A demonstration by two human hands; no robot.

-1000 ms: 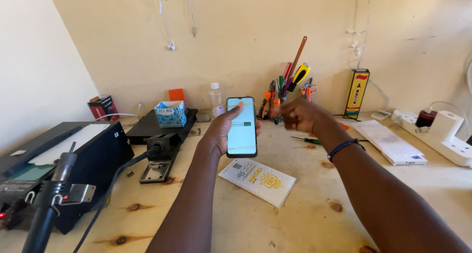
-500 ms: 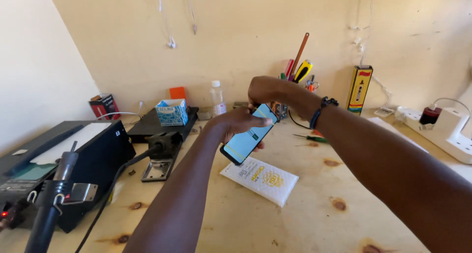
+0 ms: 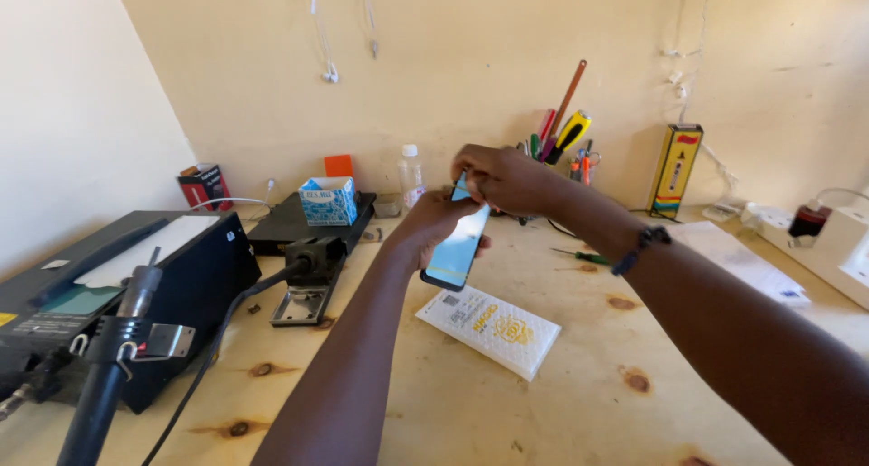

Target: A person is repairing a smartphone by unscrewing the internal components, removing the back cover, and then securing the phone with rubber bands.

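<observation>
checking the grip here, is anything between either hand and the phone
Nothing visible does. The left hand holds the phone from behind, above the wooden table, and the right hand pinches its top edge, both in direct contact. The white packet lies flat on the table below, apart from the phone.

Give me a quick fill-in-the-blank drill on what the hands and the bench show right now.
1. The left hand holds a black smartphone with a lit ____ screen.
2. The right hand pinches the phone's ____ edge.
3. Below the phone, a white flat packet lies on the ____ workbench.
4. A dark band circles the ____ wrist.

Missing words: blue; top; wooden; right
</observation>
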